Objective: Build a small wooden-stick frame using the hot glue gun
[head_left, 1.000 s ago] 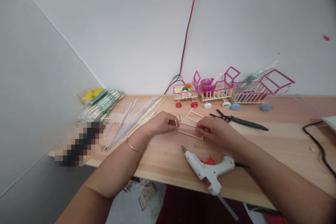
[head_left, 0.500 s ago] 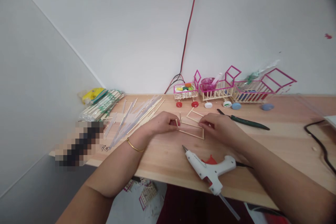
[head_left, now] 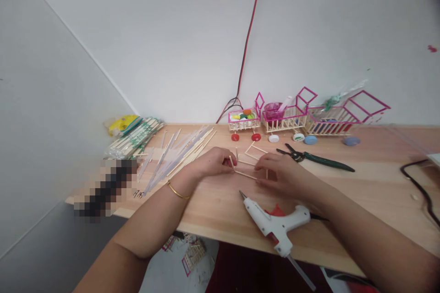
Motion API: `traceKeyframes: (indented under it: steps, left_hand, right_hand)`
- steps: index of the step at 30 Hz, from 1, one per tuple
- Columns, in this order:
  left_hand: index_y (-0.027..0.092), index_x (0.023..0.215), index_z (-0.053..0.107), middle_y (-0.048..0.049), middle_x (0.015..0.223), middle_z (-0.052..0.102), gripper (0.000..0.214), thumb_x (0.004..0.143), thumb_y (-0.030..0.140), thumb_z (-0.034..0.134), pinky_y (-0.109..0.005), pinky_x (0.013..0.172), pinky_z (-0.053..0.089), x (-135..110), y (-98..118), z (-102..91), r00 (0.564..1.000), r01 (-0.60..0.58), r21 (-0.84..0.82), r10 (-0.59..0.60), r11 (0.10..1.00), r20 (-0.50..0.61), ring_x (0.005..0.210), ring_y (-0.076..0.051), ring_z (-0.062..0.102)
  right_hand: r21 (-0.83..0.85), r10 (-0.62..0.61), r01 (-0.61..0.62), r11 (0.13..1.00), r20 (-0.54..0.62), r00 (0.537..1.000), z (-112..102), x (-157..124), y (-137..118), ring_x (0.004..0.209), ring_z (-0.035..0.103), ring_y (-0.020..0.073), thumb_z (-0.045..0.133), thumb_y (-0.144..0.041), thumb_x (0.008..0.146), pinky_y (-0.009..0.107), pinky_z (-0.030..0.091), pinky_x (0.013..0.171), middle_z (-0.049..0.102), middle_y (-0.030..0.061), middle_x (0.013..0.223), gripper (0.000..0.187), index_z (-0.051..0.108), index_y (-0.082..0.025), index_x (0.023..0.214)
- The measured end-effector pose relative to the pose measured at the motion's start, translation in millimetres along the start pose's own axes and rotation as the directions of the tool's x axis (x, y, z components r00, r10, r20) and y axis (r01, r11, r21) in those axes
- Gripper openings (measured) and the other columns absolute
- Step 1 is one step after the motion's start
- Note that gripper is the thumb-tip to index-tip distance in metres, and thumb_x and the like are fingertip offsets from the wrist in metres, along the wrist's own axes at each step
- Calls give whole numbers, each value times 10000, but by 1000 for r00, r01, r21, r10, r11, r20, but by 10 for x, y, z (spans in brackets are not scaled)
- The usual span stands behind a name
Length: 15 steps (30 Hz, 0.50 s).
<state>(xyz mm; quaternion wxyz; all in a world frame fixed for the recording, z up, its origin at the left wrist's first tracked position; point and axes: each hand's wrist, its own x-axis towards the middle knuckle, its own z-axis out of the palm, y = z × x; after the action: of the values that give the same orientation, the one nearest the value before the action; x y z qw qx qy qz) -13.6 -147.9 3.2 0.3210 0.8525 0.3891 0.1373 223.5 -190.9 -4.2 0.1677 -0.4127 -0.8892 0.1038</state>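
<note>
A small rectangular stick frame (head_left: 245, 175) made of thin wooden sticks lies on the table between my hands. My left hand (head_left: 220, 161) is closed at its left end, pinching a short wooden stick (head_left: 231, 162) that stands up there. Around the frame's right end, the thumb and fingers of my right hand (head_left: 278, 169) grip the two long sides. Just behind lies another stick piece (head_left: 254, 147) with an angled shape. A white hot glue gun (head_left: 275, 224) with a red trigger rests in front, its nozzle toward the frame.
Green-handled pliers (head_left: 323, 161) lie to the right. Loose sticks (head_left: 192, 151) and bundled sticks (head_left: 137, 137) are on the left. Along the wall stand small stick carts (head_left: 285, 121) with pink trim and bottle-cap wheels. A black cable (head_left: 421, 187) runs at the right edge.
My right hand has shifted slightly left and its fingers have spread around the frame's right end. More of the pliers now shows. My left hand has stayed in place.
</note>
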Motion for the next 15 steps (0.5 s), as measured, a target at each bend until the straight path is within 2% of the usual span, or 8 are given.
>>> traceKeyframes:
  steps: [15]
  left_hand:
    - [125, 798, 679, -18, 718, 622, 153, 688, 174, 585, -179, 553, 351, 14, 36, 9, 999, -50, 139, 47, 989, 21, 601, -88, 510]
  right_hand:
    - [20, 16, -16, 1000, 6, 1000, 66, 10, 14, 699, 542, 145, 546, -331, 786, 286, 392, 654, 581, 59, 877, 165, 629, -194, 827]
